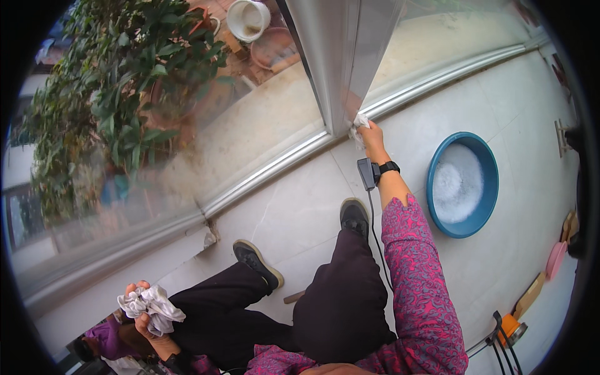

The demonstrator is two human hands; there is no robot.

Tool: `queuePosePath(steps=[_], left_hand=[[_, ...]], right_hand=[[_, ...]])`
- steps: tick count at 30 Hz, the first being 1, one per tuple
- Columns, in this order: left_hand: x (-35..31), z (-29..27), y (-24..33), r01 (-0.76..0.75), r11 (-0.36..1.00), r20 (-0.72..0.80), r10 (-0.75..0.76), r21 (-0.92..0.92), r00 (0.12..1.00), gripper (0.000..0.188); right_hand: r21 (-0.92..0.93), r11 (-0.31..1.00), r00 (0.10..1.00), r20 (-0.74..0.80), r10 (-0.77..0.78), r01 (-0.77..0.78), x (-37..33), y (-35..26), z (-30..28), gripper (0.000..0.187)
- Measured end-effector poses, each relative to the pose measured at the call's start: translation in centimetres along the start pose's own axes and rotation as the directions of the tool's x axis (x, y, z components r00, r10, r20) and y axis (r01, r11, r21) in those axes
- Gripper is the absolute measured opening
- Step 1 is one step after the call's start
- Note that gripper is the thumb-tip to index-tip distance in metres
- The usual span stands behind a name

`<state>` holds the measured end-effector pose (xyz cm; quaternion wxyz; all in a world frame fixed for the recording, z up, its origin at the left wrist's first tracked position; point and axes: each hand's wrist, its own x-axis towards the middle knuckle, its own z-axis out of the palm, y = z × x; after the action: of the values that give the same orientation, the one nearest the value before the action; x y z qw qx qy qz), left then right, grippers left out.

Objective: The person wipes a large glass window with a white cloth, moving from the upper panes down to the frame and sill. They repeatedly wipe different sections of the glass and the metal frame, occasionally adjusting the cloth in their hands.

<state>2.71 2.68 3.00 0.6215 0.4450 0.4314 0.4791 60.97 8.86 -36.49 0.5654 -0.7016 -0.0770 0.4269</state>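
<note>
My left hand point(160, 341), low at the left, is closed around a crumpled greyish-white cloth point(159, 309). Farther ahead, my right hand point(374, 140) reaches out and grips a second white cloth point(359, 130). That cloth lies against the foot of the upright metal door frame point(340, 119), where it meets the bottom rail. Part of it is hidden by my fingers. A black band with a grey box point(367, 174) is on my right wrist, and a cable runs back from it.
A blue basin point(465, 232) of sudsy water stands on the tiled floor to the right of my right arm. Large glass panes point(250, 125) run along the front, with a leafy plant point(134, 94) and pots behind them. A pink basin point(555, 260) and an orange item point(511, 329) are at the far right.
</note>
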Motion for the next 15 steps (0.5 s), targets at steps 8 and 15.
queuePosePath(steps=[8, 15], left_hand=[[0.7, 0.7, -0.2, -0.001, 0.999, 0.000, 0.001, 0.032, 1.000, 0.073], [0.7, 2.7, -0.3, -0.034, 0.999, 0.049, 0.035, -0.013, 0.998, 0.071]], right_hand=[[0.121, 0.986, 0.987, 0.097, -0.127, 0.115, -6.3, -11.2, -0.3, 0.033], [0.413, 0.676, 0.745, -0.009, -0.667, 0.610, -15.9, -23.0, 0.4, 0.027]])
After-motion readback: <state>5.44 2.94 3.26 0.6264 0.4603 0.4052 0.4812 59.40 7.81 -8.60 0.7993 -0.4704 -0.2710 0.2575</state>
